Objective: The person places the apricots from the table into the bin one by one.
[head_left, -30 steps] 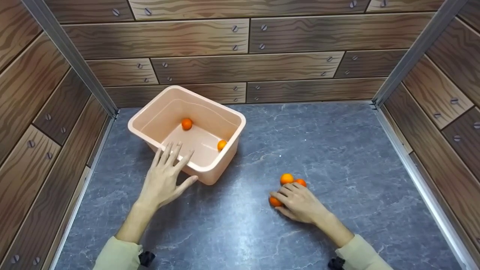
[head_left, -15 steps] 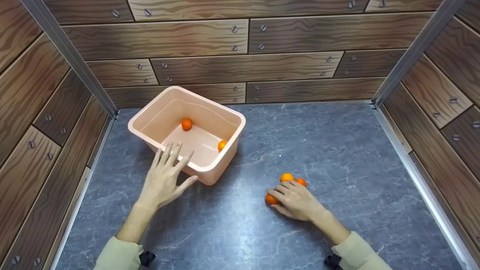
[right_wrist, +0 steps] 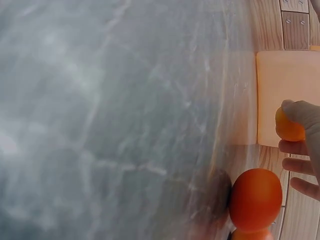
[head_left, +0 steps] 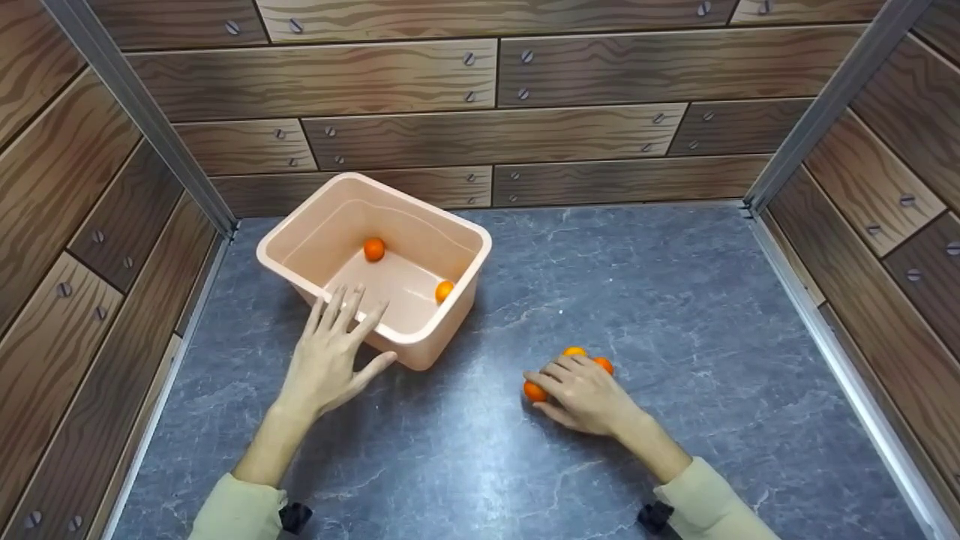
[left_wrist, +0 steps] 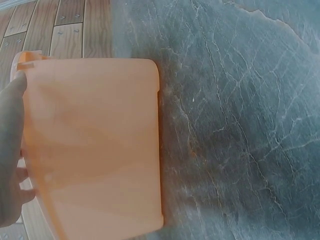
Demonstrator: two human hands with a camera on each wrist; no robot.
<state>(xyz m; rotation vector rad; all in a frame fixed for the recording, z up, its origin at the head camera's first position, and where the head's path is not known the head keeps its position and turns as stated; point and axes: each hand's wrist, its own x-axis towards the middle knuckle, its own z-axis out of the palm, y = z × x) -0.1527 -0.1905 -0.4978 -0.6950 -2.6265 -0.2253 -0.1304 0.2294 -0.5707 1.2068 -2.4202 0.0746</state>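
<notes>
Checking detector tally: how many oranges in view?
5: a redder orange and a yellower orange in the bin, a third in the right hand, a fourth and a fifth just beyond it. The hand may hide others.

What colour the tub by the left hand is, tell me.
The tub is pale peach, inside and out; the head view shows it best.

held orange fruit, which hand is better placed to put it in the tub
Probably the right hand: it pinches the orange fruit, while the left hand is spread at the near rim of the tub, holding no fruit.
</notes>
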